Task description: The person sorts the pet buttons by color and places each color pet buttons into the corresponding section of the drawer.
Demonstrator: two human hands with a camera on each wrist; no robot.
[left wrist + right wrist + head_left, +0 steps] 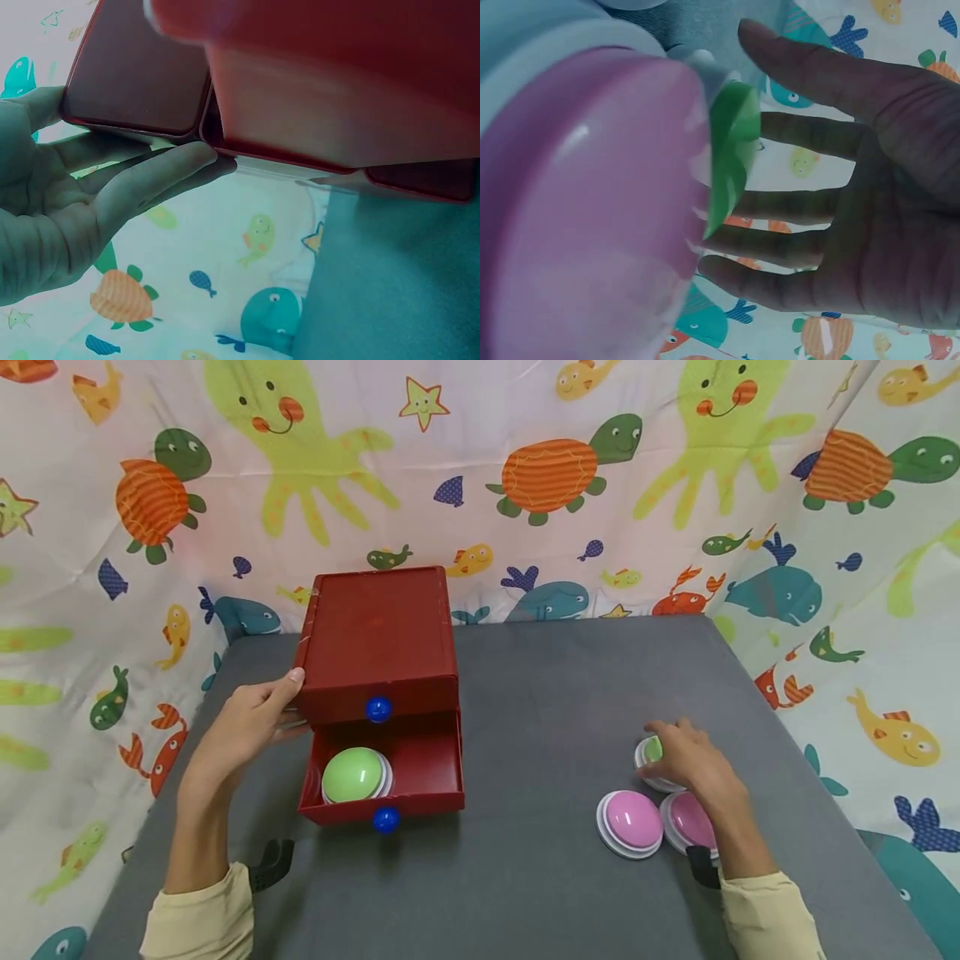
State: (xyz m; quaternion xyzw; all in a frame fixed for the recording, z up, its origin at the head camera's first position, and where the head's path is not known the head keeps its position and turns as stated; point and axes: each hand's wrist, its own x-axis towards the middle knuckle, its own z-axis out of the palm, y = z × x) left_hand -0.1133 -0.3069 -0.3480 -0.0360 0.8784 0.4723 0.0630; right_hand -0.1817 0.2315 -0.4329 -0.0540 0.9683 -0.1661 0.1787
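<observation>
Skirt the two pink push-buttons (633, 819); behind them the right hand (690, 760), spread and gripping nothing, should pinch the green push-button (654, 749) by its white rim; the left hand (247, 722), straight-fingered, best steadies the red drawer cabinet (375, 627)

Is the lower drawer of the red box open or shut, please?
Open: the lower drawer juts out, and a green dome shows inside.

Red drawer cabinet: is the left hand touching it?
Touching. The head view shows it: the left hand has its thumb against the upper left edge of the red drawer cabinet, near the front corner.
</observation>
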